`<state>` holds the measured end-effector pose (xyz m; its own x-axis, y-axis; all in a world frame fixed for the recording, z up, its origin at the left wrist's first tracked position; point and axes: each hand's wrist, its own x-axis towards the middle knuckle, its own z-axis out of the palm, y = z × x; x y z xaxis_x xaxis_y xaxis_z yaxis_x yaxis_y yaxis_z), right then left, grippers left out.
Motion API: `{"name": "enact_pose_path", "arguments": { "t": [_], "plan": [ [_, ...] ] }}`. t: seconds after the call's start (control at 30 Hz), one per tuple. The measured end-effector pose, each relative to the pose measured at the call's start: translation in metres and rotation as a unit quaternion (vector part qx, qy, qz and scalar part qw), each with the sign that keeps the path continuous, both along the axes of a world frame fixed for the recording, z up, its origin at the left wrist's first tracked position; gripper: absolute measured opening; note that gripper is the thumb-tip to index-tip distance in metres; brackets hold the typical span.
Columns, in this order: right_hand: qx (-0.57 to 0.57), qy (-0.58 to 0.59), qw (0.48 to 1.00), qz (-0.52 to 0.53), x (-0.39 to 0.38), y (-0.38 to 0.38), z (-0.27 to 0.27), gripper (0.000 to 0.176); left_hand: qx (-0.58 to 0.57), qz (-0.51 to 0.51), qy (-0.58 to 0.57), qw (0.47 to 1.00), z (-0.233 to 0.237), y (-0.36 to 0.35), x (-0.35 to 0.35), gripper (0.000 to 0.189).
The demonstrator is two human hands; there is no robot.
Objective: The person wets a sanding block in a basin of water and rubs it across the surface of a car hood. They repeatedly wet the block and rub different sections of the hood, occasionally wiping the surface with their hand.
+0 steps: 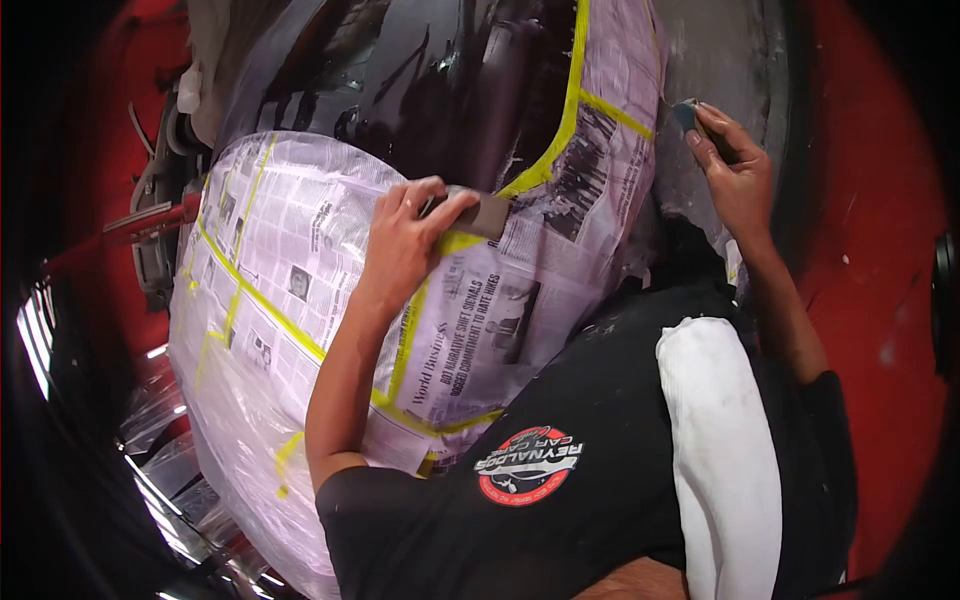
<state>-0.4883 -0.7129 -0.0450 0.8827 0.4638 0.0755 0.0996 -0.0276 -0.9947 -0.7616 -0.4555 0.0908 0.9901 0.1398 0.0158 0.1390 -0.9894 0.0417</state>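
Observation:
My left hand (pixel 410 235) is closed around a grey-brown rectangular block (pixel 482 215), held at the lower edge of a glossy dark car panel (pixel 420 90). The block lies over the border between panel and masking, next to yellow masking tape (pixel 545 165). Newspaper masking (pixel 465 340), joined with more yellow tape, surrounds the panel below and to the right. My right hand (pixel 738 165) is raised to the right of the masked car, pinching a small flat blue-grey piece (pixel 685 114) between thumb and fingers. Its exact kind cannot be made out.
Clear plastic sheeting (pixel 250 450) covers the car's lower left. A dull grey panel (pixel 725 50) stands at the upper right. The floor (pixel 870 250) is red. A folded white cloth (pixel 722 450) lies against my black shirt (pixel 600 400). Dark equipment (pixel 155 220) is at the left.

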Motion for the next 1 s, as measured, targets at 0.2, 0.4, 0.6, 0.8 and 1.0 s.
{"name": "enact_pose_path", "arguments": {
  "t": [0.2,0.4,0.6,0.8,1.0],
  "plan": [
    [0.007,0.032,0.999,0.012,-0.008,0.007,0.01,0.035,-0.178,-0.022,0.033,0.983,0.029,0.028,-0.011,0.052],
    [-0.054,-0.047,0.997,0.025,-0.007,0.011,-0.016,0.035,0.006,0.147,-0.235,0.961,-0.012,0.164,0.021,0.049],
    [-0.016,0.024,0.991,0.131,-0.046,0.054,0.027,0.032,0.108,0.389,-0.31,0.861,-0.077,0.144,0.043,0.05],
    [-0.038,-0.232,0.961,0.144,-0.048,0.129,0.042,0.031,0.183,0.354,-0.425,0.813,-0.106,0.146,0.049,0.04],
    [-0.037,-0.346,0.921,0.174,-0.077,0.156,0.03,0.031,0.143,0.326,-0.439,0.825,-0.087,0.125,0.049,0.05]
  ]
}}
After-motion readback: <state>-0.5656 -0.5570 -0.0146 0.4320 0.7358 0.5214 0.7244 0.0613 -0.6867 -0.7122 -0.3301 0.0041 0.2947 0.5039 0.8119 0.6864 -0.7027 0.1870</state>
